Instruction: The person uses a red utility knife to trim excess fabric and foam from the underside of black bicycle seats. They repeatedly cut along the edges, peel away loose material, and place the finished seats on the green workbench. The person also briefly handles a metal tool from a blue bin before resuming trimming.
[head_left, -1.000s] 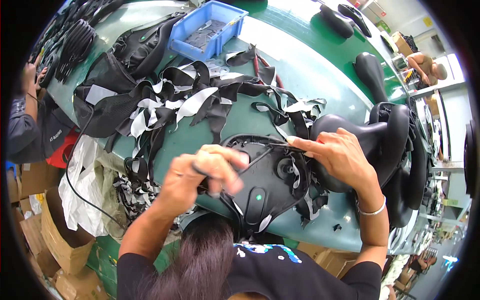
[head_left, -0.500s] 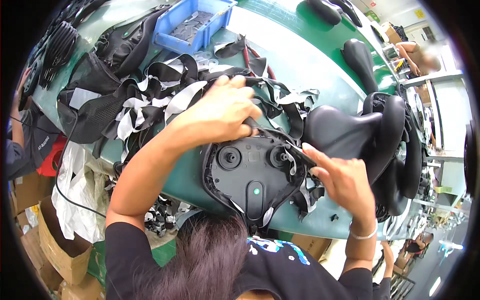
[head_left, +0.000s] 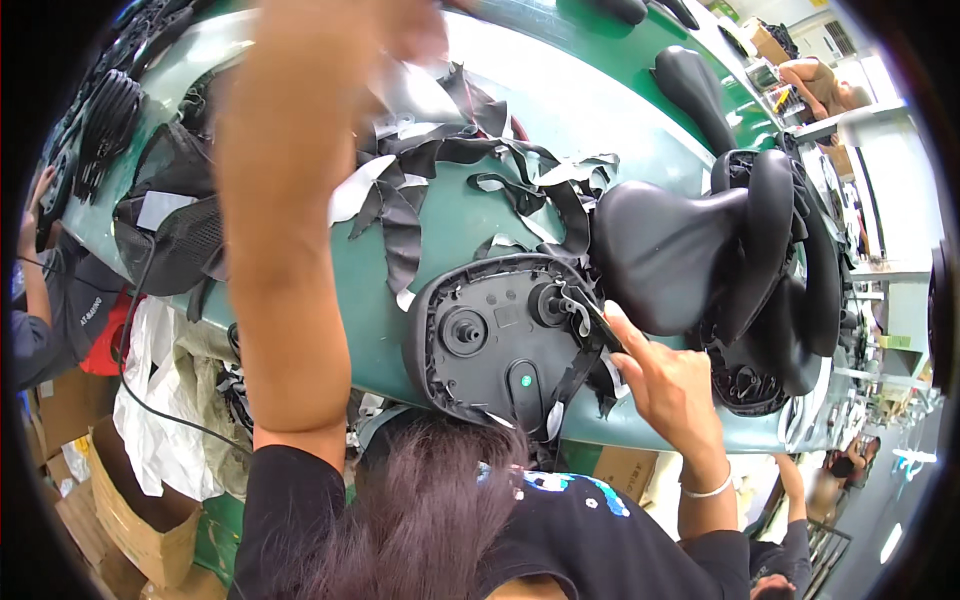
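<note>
Bare green table (head_left: 440,215) between black offcuts (head_left: 400,215) and stacked saddles (head_left: 730,250)

**Left arm raised far, right grip low at the near right**

My left arm rises from the near left and stretches steeply toward the far side, forearm bare below a short black sleeve. The left hand (head_left: 415,25) is at the top edge, blurred, so I cannot tell whether its grip is closed. My right hand (head_left: 668,385) sits low at the near right, index finger extended toward the left and far side, the other fingers curled loosely. A thin bangle circles the right wrist.
</note>
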